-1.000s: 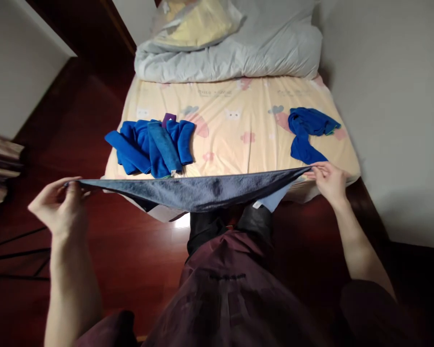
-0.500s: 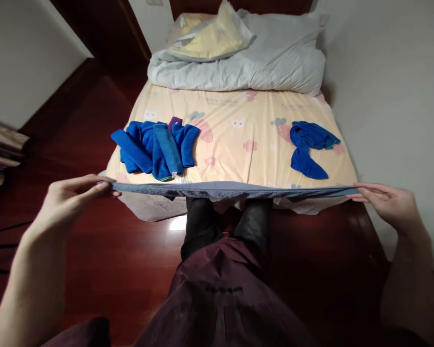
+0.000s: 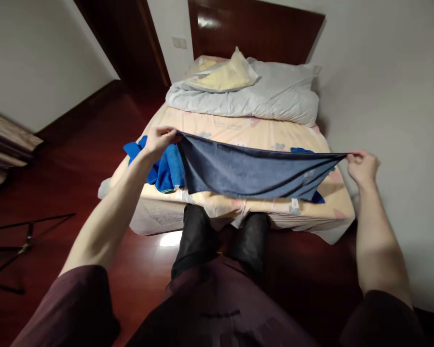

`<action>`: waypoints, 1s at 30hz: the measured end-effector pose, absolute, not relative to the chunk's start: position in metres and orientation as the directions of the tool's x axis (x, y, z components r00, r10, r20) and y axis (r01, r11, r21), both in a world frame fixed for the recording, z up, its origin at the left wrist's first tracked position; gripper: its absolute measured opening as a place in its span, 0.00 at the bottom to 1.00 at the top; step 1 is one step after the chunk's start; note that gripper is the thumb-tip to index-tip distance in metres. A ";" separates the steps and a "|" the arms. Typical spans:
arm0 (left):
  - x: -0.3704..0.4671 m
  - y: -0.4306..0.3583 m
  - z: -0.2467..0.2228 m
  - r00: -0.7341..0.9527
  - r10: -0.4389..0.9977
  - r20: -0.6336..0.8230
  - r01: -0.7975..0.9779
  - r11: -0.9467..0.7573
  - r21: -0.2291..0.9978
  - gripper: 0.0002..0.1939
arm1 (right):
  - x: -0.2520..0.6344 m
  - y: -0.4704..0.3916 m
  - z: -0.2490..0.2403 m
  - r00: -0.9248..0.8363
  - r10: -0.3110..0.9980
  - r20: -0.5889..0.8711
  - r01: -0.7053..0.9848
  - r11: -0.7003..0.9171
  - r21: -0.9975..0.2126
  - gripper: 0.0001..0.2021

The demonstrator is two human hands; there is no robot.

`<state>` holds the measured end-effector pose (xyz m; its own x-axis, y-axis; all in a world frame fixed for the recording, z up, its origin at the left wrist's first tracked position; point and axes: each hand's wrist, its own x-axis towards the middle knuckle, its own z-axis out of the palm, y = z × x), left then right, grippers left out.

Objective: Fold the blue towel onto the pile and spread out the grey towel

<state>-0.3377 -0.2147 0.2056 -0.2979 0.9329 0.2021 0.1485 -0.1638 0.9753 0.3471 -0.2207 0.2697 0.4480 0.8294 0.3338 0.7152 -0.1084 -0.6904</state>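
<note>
A grey-blue towel (image 3: 246, 168) hangs stretched out between my hands over the front part of the bed. My left hand (image 3: 162, 139) pinches its upper left corner, and my right hand (image 3: 362, 166) is closed on the upper right corner. A small white tag shows at the towel's lower right edge. Behind my left hand lies a pile of blue towels (image 3: 169, 168), partly covered by my forearm. Another blue cloth (image 3: 318, 196) lies at the right, mostly hidden by the held towel.
The bed has a yellow patterned sheet (image 3: 188, 118). A rolled white quilt (image 3: 275, 99) and a yellow pillow (image 3: 231, 77) lie at its far end, before a dark headboard (image 3: 253, 29). Black stand legs (image 3: 25, 246) rest on the floor at left; a wall runs along the right.
Both hands have moved up and forward over the bed, the left also inward. The towel, earlier a taut narrow strip, now hangs down as a broad sheet. My view has tilted up.
</note>
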 end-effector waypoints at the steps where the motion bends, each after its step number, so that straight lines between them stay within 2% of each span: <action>1: -0.335 -0.208 0.210 -0.315 0.906 0.284 0.161 -0.244 0.956 0.22 | 0.349 -0.218 0.273 0.435 0.802 0.410 0.728 -0.046 -0.684 0.07; 5: -0.330 -0.207 0.212 -0.308 0.822 0.478 0.216 -0.429 0.877 0.29 | 0.355 -0.218 0.267 0.402 0.694 0.597 0.683 0.206 -0.701 0.13; 9: -0.327 -0.229 0.179 -0.271 0.835 0.479 0.291 -0.404 0.868 0.31 | 0.361 -0.225 0.224 0.450 0.675 0.585 0.646 0.207 -0.735 0.12; 14: -0.329 -0.263 0.095 -0.083 0.953 0.292 0.463 -0.222 0.858 0.28 | 0.361 -0.239 0.137 0.447 0.790 0.421 0.599 0.086 -0.796 0.09; 18: -0.332 -0.286 0.030 -0.014 0.997 0.075 0.699 -0.044 0.714 0.21 | 0.354 -0.258 0.067 0.394 0.869 0.299 0.582 0.016 -0.813 0.05; 21: -0.334 -0.300 -0.004 -0.007 0.999 -0.037 0.772 0.028 0.635 0.19 | 0.356 -0.279 0.023 0.356 0.897 0.263 0.626 -0.019 -0.780 0.09; 26: -0.344 -0.319 -0.035 0.109 0.989 -0.102 0.825 -0.033 0.565 0.24 | 0.387 -0.318 -0.028 0.351 0.920 0.176 0.681 -0.122 -0.722 0.15; 30: -0.354 -0.319 -0.036 0.296 0.947 -0.125 0.843 -0.198 0.500 0.25 | 0.416 -0.332 -0.042 0.342 0.927 0.152 0.731 -0.161 -0.663 0.15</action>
<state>-0.3540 -0.3189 -0.0357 0.2964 0.9469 -0.1250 0.8433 -0.1981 0.4996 0.4159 -0.3324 -0.0423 0.3421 0.9272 0.1523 0.7309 -0.1607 -0.6633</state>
